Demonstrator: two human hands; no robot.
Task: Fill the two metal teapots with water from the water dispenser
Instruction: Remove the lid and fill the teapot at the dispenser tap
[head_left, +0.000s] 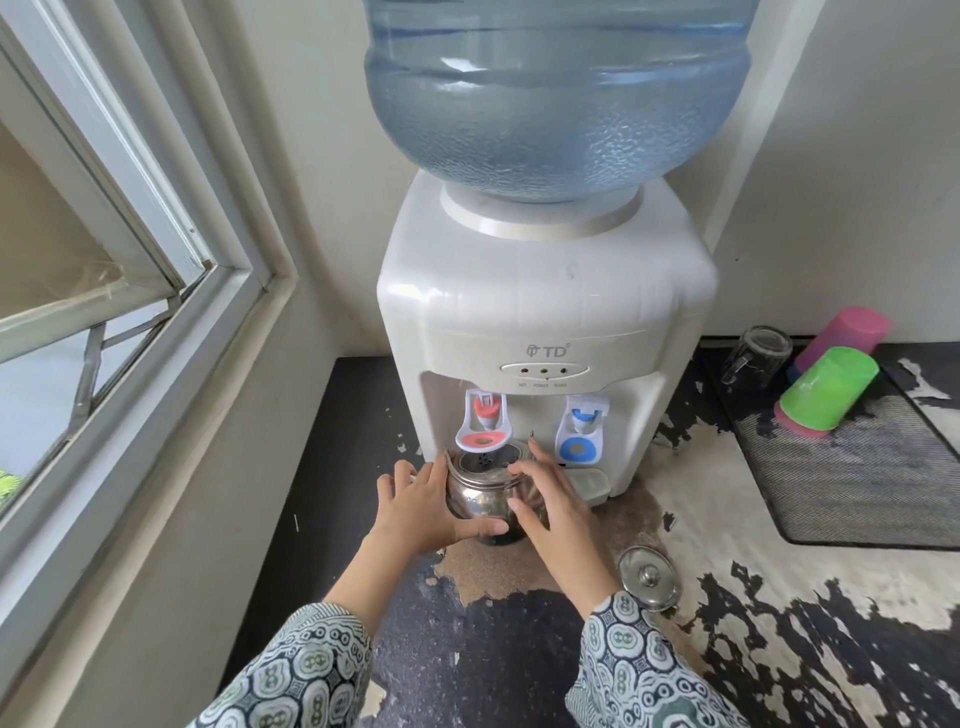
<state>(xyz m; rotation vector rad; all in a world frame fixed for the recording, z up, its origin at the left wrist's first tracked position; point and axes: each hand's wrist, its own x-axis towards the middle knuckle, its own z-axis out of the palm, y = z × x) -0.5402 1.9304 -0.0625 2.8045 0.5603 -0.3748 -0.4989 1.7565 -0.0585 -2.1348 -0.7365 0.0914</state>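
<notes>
Teapot (480, 499) under red tap (483, 423) of dispenser (545, 312), lidless. My left hand (421, 512) and right hand (550, 512) cup its sides, fingers spread. Lid (649, 577) on worktop (519, 649), right.

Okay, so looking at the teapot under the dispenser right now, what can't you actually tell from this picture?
- Water level in the teapot, head view: the left hand and right hand cover its sides, and the opening is dim.
- The second teapot: nowhere in view.
- Whether water is running from the red tap: no stream can be made out.
- The top of the water bottle: cut off by the upper edge.
</notes>
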